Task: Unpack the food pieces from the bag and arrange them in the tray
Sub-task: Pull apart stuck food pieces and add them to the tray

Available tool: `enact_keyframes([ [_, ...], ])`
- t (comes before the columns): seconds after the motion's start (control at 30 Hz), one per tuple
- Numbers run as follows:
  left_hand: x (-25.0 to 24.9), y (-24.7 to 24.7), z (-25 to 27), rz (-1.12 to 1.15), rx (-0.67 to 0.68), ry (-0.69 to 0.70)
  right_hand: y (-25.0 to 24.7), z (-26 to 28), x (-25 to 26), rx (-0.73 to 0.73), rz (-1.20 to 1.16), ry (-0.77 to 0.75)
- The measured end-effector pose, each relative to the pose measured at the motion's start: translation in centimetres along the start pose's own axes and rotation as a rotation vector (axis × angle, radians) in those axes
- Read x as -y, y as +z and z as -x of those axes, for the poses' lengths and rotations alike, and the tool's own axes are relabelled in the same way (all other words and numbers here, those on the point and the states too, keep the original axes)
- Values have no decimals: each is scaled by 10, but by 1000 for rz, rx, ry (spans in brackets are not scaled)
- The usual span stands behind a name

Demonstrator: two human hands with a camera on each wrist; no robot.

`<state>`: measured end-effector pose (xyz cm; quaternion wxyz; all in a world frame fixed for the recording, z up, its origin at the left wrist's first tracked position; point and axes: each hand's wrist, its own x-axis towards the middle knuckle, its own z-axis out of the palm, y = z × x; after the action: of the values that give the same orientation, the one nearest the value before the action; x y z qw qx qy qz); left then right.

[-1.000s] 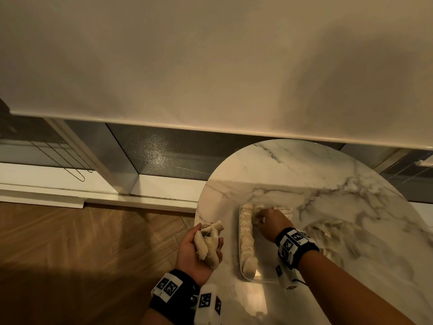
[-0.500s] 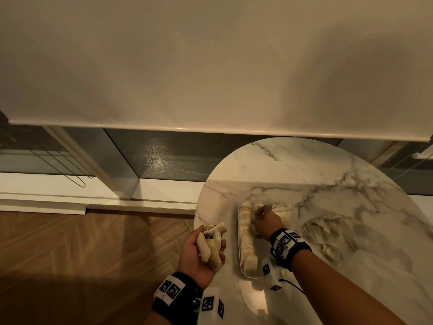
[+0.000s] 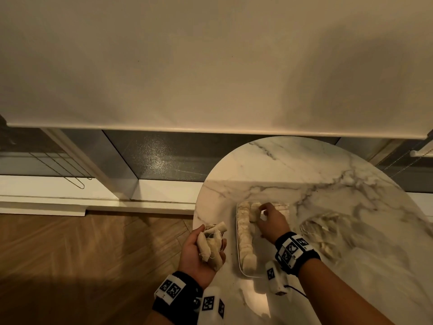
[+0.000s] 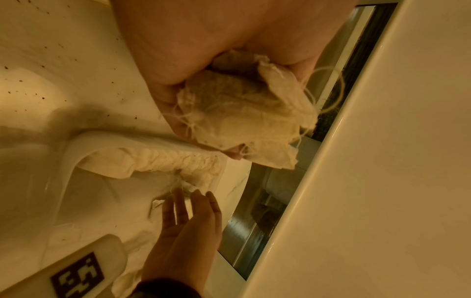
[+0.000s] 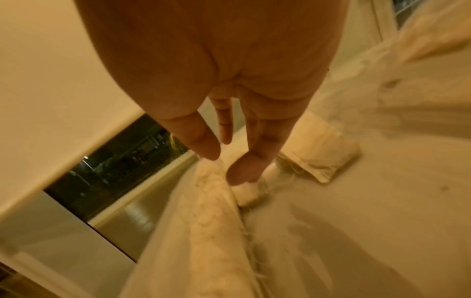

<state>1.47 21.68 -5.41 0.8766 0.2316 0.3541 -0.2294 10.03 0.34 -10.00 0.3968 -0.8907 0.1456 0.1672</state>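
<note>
The tray (image 3: 239,266) lies between the hands, long axis running away from the person, one row filling its left side. The right hand (image 3: 271,220), fingers loosely spread and empty, hovers over its far end. The left hand (image 3: 199,250), just left of the tray, grips several food pieces (image 3: 210,245); the next slot lies nearer the right hand.

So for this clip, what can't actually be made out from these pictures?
- How many pieces the left hand holds: head view too small, left wrist view shows one crumpled bundle.
- Whether the right hand touches the piece below its fingertips: right wrist view is motion-blurred.
- The bag: blurred; contents unclear.
- The tray: right side hidden by the right hand.
</note>
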Motion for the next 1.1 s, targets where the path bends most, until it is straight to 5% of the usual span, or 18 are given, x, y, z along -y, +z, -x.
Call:
enact_keyframes([
  [0.3, 10, 21, -1, 10, 62, 6, -23, 93, 52, 110, -220, -369],
  [0.67, 15, 45, 3, -60, 142, -25, -36, 89, 49, -88, -75, -459],
  [1.1, 15, 46, 5, -62, 219, -22, -38, 89, 53, -16, -115, -493],
])
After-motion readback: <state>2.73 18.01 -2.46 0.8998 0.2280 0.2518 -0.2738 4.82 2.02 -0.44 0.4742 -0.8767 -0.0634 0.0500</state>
